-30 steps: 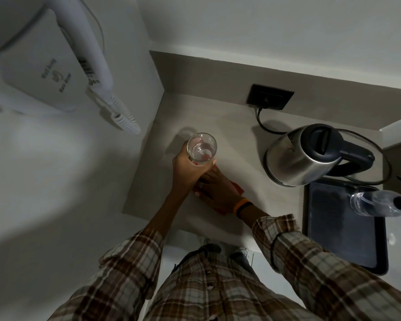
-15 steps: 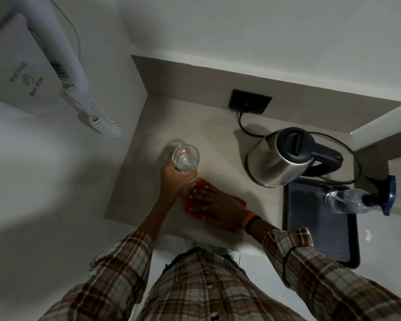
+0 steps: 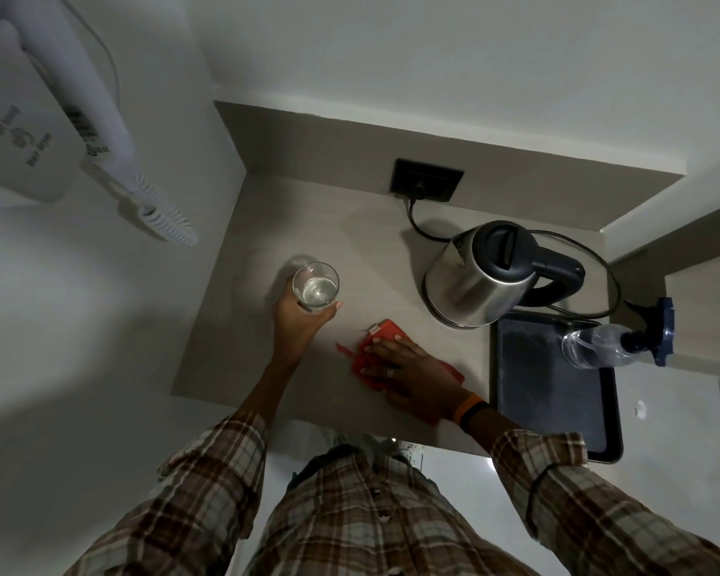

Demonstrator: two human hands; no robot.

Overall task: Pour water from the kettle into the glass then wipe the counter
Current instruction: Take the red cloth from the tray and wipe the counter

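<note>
Left hand grips the glass; right hand lies flat on the red cloth

The flat right hand covers the middle of the crumpled red cloth, so only its edges show on the beige counter. The left hand hides the lower wall and base of the clear drinking glass, and whether the glass touches the counter cannot be told. The white wall-mounted hair dryer is cut off by the left and top edges, and the clear spray bottle with a dark blue trigger hides part of the dark rectangular tray.
</note>
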